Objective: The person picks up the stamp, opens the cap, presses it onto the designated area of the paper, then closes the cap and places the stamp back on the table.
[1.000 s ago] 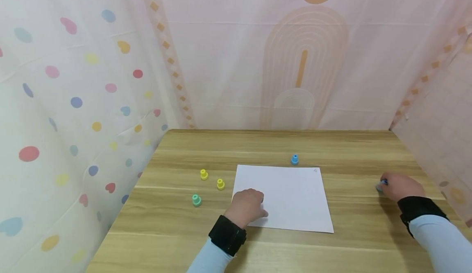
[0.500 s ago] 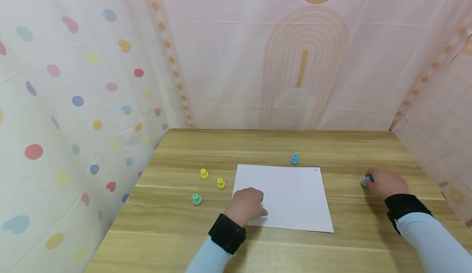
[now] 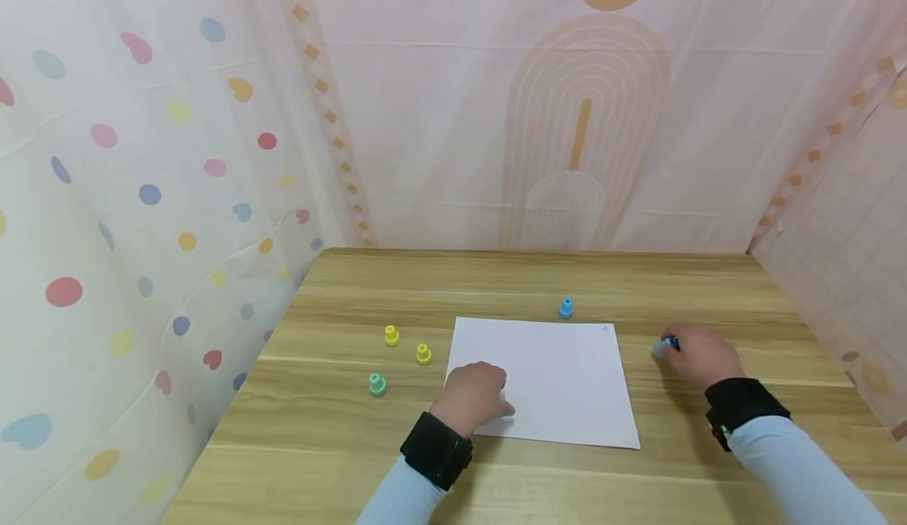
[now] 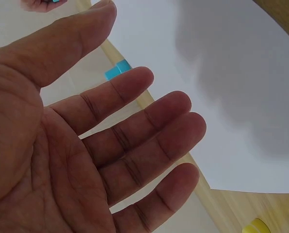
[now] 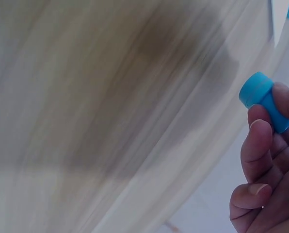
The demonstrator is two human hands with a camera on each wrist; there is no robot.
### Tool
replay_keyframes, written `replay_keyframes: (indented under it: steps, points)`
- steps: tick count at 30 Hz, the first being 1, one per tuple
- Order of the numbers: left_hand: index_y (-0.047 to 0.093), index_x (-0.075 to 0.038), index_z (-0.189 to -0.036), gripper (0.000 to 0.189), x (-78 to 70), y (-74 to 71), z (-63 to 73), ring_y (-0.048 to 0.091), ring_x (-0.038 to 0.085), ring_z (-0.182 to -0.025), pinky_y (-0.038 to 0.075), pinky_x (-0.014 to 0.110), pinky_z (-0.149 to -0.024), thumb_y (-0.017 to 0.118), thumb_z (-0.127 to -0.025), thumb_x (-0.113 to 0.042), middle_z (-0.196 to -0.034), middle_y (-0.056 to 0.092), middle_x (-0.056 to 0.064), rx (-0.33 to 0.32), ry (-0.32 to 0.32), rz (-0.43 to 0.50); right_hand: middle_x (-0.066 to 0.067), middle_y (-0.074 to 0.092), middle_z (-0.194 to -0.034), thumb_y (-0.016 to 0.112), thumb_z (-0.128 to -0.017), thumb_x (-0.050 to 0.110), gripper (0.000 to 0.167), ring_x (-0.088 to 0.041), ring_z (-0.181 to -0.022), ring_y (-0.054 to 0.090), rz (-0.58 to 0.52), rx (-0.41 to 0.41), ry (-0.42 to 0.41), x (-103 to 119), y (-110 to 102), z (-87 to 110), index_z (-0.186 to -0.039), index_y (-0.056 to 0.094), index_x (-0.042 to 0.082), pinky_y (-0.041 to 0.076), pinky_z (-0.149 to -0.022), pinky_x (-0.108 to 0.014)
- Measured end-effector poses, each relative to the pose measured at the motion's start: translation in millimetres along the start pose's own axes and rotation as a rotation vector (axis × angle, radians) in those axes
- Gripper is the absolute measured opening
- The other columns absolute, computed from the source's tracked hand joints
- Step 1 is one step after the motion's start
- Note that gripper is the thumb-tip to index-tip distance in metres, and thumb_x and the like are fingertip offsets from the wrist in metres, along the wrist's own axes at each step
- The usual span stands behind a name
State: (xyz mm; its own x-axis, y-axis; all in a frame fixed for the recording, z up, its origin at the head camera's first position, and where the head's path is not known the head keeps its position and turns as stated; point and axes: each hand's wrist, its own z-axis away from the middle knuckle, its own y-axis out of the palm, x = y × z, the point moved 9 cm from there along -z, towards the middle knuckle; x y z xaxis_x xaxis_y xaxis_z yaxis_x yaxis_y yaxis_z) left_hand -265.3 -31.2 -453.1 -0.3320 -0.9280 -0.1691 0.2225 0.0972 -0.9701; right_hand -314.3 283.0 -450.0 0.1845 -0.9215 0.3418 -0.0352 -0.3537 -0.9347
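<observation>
My right hand point(image 3: 701, 356) pinches a small blue toy stamp point(image 5: 257, 90) between thumb and fingers, its wide head pointing away from the palm. In the head view it hangs over the table just right of the white paper point(image 3: 560, 383). My left hand point(image 3: 473, 397) is over the paper's left side, with fingers spread and relaxed in the left wrist view. A faint small mark point(image 3: 605, 329) shows at the sheet's upper right corner. Beyond the far edge of the sheet stands another blue stamp point(image 3: 565, 308).
Two yellow stamps point(image 3: 423, 354) and a green stamp point(image 3: 377, 385) stand left of the paper on the wooden table point(image 3: 319, 446). Patterned curtains point(image 3: 425, 116) hang behind the table and along both sides.
My right hand has moved left across the table with the blue stamp, closer to the paper. The left hand, paper and other stamps keep their places.
</observation>
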Motion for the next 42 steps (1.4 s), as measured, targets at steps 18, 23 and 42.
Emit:
replay_keyframes:
  steps: [18,23,42]
  points:
    - [0.071,-0.011,-0.089,0.024,-3.4,-0.8,1.3,0.05,0.012,-0.064,0.047,0.029,-0.059,0.08,-0.082,-0.032,-0.072,0.06,-0.003,-0.026,0.014,0.02,-0.014,0.068,-0.094,0.065,-0.096,0.015,0.024,-0.023,-0.072,0.056,-0.145,-0.024,0.063,69,32,6.8,-0.112,0.064,-0.003,0.051,-0.067,-0.04]
    - [0.071,-0.011,-0.089,0.024,-3.9,-0.7,1.2,0.05,0.012,-0.064,0.046,0.029,-0.059,0.08,-0.082,-0.032,-0.072,0.058,-0.004,-0.03,0.012,0.019,-0.009,0.068,-0.09,0.068,-0.095,0.015,0.021,-0.02,-0.07,0.054,-0.18,-0.007,0.049,87,41,8.1,-0.11,0.066,0.001,0.047,-0.063,-0.035]
    - [0.07,-0.011,-0.108,0.039,-8.7,-4.0,-4.2,0.057,0.013,-0.072,0.052,0.031,-0.067,0.08,-0.083,-0.038,-0.084,0.064,0.001,-0.094,0.06,-0.018,0.004,0.059,-0.078,0.074,-0.091,0.018,0.015,-0.015,-0.066,0.048,-0.318,0.044,0.029,146,68,15.2,-0.103,0.068,0.011,0.04,-0.06,-0.03]
